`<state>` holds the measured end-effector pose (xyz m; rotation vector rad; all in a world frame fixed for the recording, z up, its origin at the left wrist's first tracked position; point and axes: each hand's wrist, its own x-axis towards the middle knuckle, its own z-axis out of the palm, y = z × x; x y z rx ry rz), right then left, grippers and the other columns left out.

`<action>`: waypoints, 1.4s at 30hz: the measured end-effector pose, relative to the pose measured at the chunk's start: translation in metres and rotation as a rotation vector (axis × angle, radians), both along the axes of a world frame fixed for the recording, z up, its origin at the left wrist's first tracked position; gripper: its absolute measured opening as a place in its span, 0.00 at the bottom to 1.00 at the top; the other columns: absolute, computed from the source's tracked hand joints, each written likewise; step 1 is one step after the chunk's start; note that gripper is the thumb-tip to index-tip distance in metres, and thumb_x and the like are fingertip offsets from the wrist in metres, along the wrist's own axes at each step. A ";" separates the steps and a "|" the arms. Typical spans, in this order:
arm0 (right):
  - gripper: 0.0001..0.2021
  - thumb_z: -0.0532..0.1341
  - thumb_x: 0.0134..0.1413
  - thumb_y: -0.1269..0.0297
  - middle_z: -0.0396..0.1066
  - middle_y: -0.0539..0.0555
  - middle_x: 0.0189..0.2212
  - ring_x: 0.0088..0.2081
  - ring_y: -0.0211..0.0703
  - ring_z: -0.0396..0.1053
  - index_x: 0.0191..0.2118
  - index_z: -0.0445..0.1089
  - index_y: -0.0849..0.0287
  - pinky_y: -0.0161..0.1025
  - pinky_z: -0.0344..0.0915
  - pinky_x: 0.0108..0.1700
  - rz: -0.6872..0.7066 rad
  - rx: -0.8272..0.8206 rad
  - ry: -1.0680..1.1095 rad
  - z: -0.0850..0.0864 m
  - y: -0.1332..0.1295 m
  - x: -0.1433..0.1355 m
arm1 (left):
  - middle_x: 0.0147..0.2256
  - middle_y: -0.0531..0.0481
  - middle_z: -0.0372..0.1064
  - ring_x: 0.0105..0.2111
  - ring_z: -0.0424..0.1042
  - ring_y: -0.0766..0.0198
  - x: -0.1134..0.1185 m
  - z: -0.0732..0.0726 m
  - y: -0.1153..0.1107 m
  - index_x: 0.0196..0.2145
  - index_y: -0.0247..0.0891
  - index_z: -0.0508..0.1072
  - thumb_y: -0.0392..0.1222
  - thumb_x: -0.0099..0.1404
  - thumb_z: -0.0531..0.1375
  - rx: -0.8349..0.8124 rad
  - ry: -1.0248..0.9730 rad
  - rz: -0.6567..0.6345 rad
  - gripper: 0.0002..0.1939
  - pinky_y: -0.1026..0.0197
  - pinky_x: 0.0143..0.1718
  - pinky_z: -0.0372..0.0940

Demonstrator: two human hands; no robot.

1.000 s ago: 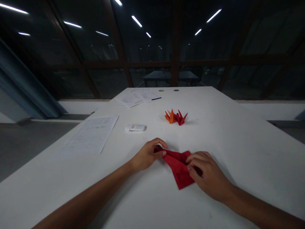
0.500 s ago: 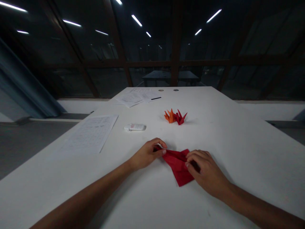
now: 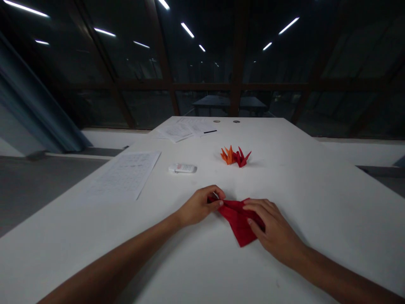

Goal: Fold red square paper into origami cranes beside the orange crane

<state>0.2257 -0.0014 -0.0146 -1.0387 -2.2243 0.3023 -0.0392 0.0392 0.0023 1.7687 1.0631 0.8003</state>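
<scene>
Now the left hand (image 3: 199, 207) pinches one end of the red paper (image 3: 239, 226), which sits between both hands over the table (image 3: 202, 270), while the right hand (image 3: 274, 228) has uncurled across the other end, grip unclear, suggesting smoothing rather than plucking.

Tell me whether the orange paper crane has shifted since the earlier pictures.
No; the orange paper crane keeps its place on the white table, judged against its far edge; only the view shifted slightly.
</scene>
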 end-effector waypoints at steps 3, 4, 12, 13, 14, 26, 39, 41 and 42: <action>0.16 0.58 0.63 0.77 0.76 0.54 0.51 0.53 0.51 0.70 0.51 0.72 0.52 0.55 0.64 0.57 0.106 0.048 -0.056 -0.001 -0.001 -0.001 | 0.32 0.51 0.71 0.31 0.67 0.66 0.001 -0.002 0.001 0.38 0.36 0.73 0.47 0.67 0.62 0.016 -0.005 0.023 0.11 0.64 0.34 0.61; 0.15 0.58 0.63 0.77 0.77 0.53 0.50 0.52 0.51 0.70 0.50 0.73 0.52 0.55 0.64 0.57 0.128 0.050 -0.067 -0.001 -0.001 -0.001 | 0.32 0.52 0.70 0.30 0.66 0.67 0.002 -0.002 0.001 0.38 0.36 0.73 0.47 0.67 0.62 0.019 0.001 0.036 0.10 0.64 0.33 0.61; 0.24 0.55 0.54 0.85 0.77 0.54 0.46 0.49 0.51 0.70 0.50 0.71 0.53 0.54 0.65 0.53 0.077 -0.084 -0.007 0.000 0.000 0.001 | 0.30 0.53 0.69 0.29 0.65 0.67 0.005 -0.003 -0.001 0.39 0.37 0.72 0.40 0.66 0.60 0.064 0.012 0.109 0.05 0.65 0.32 0.60; 0.24 0.55 0.53 0.85 0.76 0.54 0.46 0.49 0.50 0.70 0.50 0.71 0.53 0.54 0.65 0.53 0.077 -0.089 -0.006 0.000 0.000 0.001 | 0.30 0.53 0.69 0.29 0.66 0.67 0.005 -0.003 -0.002 0.38 0.37 0.72 0.40 0.66 0.60 0.083 0.026 0.125 0.04 0.65 0.32 0.60; 0.24 0.55 0.52 0.85 0.76 0.54 0.46 0.49 0.50 0.70 0.50 0.71 0.54 0.54 0.65 0.54 0.080 -0.087 -0.008 0.001 0.000 0.000 | 0.31 0.52 0.70 0.30 0.67 0.66 0.006 -0.003 -0.003 0.38 0.37 0.72 0.39 0.66 0.60 0.107 0.046 0.142 0.04 0.65 0.32 0.61; 0.15 0.59 0.66 0.72 0.78 0.54 0.52 0.55 0.52 0.68 0.55 0.74 0.56 0.53 0.64 0.61 0.165 0.138 -0.172 0.002 -0.011 -0.007 | 0.47 0.48 0.70 0.36 0.71 0.65 0.004 -0.015 -0.001 0.52 0.42 0.66 0.35 0.68 0.56 0.216 0.033 0.307 0.15 0.60 0.41 0.67; 0.16 0.60 0.62 0.75 0.76 0.53 0.51 0.53 0.49 0.69 0.52 0.76 0.52 0.50 0.66 0.58 0.146 0.010 -0.138 0.001 -0.013 -0.009 | 0.54 0.41 0.65 0.55 0.66 0.51 0.006 -0.006 -0.009 0.55 0.39 0.64 0.34 0.64 0.60 0.538 0.289 0.392 0.22 0.45 0.57 0.64; 0.16 0.60 0.62 0.75 0.76 0.53 0.50 0.52 0.50 0.69 0.51 0.76 0.52 0.52 0.66 0.58 0.130 -0.010 -0.126 0.002 -0.014 -0.010 | 0.58 0.40 0.64 0.60 0.61 0.49 0.006 -0.002 -0.014 0.55 0.40 0.65 0.34 0.65 0.60 0.652 0.375 0.398 0.21 0.41 0.61 0.58; 0.15 0.60 0.61 0.74 0.76 0.52 0.50 0.52 0.50 0.69 0.50 0.76 0.51 0.52 0.66 0.58 0.121 -0.015 -0.122 0.002 -0.014 -0.011 | 0.58 0.41 0.65 0.60 0.61 0.49 0.007 0.000 -0.016 0.55 0.40 0.66 0.34 0.66 0.60 0.691 0.416 0.338 0.20 0.42 0.61 0.57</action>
